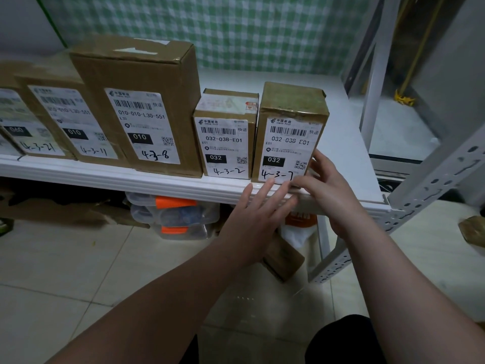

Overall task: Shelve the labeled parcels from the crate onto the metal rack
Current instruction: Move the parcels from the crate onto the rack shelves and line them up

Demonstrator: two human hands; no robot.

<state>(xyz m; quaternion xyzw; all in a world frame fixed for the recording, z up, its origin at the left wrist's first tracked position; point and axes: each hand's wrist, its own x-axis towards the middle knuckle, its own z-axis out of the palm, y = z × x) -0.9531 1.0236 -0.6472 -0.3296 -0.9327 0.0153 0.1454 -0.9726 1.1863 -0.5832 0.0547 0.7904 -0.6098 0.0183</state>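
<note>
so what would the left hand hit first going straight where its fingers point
The brown cardboard parcel marked 4-3-7, low on its white label; fingertips of the left hand look nearly on it, depth unclear.

A white rack shelf point(349, 143) carries labelled cardboard parcels point(147, 109) upright in a row along its front.

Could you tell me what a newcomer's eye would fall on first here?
Brown cardboard parcels with white shipping labels line the front of the white metal shelf. The left hand lays straight fingers on the lower front of the rightmost parcel, marked 4-3-7, while the right hand touches its right side.
</note>
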